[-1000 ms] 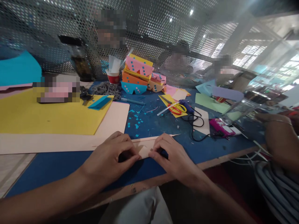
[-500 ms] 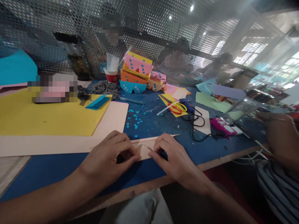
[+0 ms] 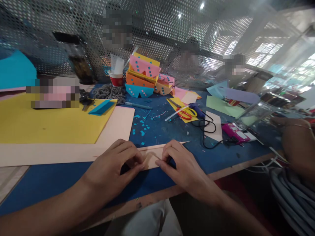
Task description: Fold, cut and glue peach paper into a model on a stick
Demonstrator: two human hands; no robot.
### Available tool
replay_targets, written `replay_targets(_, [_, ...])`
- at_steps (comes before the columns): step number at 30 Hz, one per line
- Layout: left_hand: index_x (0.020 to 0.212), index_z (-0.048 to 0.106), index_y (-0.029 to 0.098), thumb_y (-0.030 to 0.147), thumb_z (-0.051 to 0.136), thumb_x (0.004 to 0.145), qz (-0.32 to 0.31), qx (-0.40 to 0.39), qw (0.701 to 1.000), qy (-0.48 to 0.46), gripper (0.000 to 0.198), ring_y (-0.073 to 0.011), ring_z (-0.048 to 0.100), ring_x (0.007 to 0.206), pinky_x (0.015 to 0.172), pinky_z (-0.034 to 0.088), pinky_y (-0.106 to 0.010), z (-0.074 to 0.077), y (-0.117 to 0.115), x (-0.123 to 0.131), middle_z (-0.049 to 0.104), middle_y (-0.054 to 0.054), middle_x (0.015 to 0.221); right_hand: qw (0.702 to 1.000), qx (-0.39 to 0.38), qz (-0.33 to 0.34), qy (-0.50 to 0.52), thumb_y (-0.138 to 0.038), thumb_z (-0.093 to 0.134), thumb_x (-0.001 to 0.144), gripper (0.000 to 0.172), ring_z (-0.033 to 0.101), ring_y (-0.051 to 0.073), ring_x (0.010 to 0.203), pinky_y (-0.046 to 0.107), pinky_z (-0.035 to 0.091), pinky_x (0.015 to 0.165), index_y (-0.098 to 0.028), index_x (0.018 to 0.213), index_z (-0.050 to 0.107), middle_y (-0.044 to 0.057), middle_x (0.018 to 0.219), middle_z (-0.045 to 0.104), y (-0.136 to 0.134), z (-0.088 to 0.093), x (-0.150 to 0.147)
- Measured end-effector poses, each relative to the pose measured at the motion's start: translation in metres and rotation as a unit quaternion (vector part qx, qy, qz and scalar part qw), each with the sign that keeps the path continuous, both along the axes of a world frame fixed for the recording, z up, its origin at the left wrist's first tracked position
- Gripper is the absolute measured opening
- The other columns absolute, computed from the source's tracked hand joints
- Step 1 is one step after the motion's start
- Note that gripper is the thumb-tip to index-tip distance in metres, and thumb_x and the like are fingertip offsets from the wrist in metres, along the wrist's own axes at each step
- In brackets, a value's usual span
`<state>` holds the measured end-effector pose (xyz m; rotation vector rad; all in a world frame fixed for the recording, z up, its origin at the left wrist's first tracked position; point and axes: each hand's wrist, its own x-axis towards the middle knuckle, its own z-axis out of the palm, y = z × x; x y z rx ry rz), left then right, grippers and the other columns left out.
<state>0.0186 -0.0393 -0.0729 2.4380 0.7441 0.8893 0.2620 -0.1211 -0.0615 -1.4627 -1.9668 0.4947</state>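
Observation:
A pale peach paper strip (image 3: 152,164) with a folded long edge lies at the front of the blue table, between my two hands. My left hand (image 3: 114,162) pinches its left part, thumb against curled fingers. My right hand (image 3: 180,164) is closed on the right part, thumb and fingertips pressed at a raised crease. The ends of the strip are partly hidden under my hands, and a thin pointed tip pokes out beyond the right fingers. Tiny blue paper bits (image 3: 142,132) are scattered just behind the strip.
Yellow sheet (image 3: 73,123) and peach sheet (image 3: 49,154) at left. Behind are folded paper masks (image 3: 139,91), a red-and-white cup (image 3: 116,79) and scissors (image 3: 184,113). A blue glue gun (image 3: 197,109) trails a black cord. At right, another person's arm (image 3: 295,144) rests near a jar (image 3: 254,113).
The paper between my fingertips bends slightly differently, its raised peak now lower and more rounded. Both hands keep almost the same place and grip.

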Motion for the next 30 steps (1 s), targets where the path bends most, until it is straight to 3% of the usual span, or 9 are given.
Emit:
replay_targets(3, [0.101,0.075,0.025,0.025,0.067,0.100,-0.016,0.020,1.000,-0.011,0.007,-0.0187,0.063,0.090,0.075,0.053,-0.027,-0.0003,-0.0011,-0.0018,0.073,0.001,0.090,1.000,-0.004,-0.004,-0.002,-0.025,0.071,0.103,0.023,0.059,0.017,0.093,0.034,0.045,0.085,-0.022,0.086,0.056,0.000,0.099,0.061,0.0009,-0.0003,0.0002])
replay_targets(7, [0.117,0.077,0.032,0.023,0.069,0.102,-0.044,0.036,0.998,-0.026,0.019,-0.0170,0.065,0.092,0.079,0.055,-0.026,0.0013,-0.0023,-0.0025,0.075,0.002,0.094,1.000,-0.010,-0.006,-0.002,-0.027,0.071,0.103,0.023,0.059,0.017,0.093,0.034,0.045,0.084,-0.022,0.086,0.056,0.000,0.098,0.061,0.0017,0.0016,-0.0002])
replay_targets(16, [0.115,0.081,0.033,0.021,0.071,0.100,-0.050,0.021,0.998,-0.034,0.021,-0.0176,0.067,0.091,0.078,0.057,-0.027,0.0004,-0.0031,-0.0025,0.077,0.001,0.092,1.000,-0.005,0.001,0.021,-0.027,0.068,0.105,0.021,0.061,0.016,0.094,0.033,0.047,0.086,-0.022,0.087,0.058,0.001,0.101,0.062,0.0032,-0.0009,0.0030])
replay_targets(21, [0.112,0.081,0.031,0.022,0.072,0.099,-0.042,0.023,0.998,-0.036,0.017,-0.0188,0.067,0.090,0.078,0.057,-0.028,0.0001,-0.0038,-0.0019,0.077,0.000,0.092,0.999,-0.004,0.013,0.053,-0.029,0.053,0.113,0.027,0.061,0.015,0.097,0.032,0.047,0.089,-0.022,0.088,0.060,0.002,0.100,0.062,0.0031,-0.0010,0.0047])
replay_targets(30, [0.114,0.080,0.032,0.023,0.068,0.103,-0.051,0.037,0.998,-0.027,0.019,-0.0181,0.066,0.091,0.078,0.055,-0.028,-0.0011,-0.0019,-0.0035,0.075,0.001,0.092,0.999,-0.004,-0.006,0.031,-0.028,0.072,0.102,0.019,0.062,0.016,0.095,0.033,0.048,0.087,-0.022,0.088,0.060,0.001,0.102,0.064,0.0025,-0.0035,0.0042])
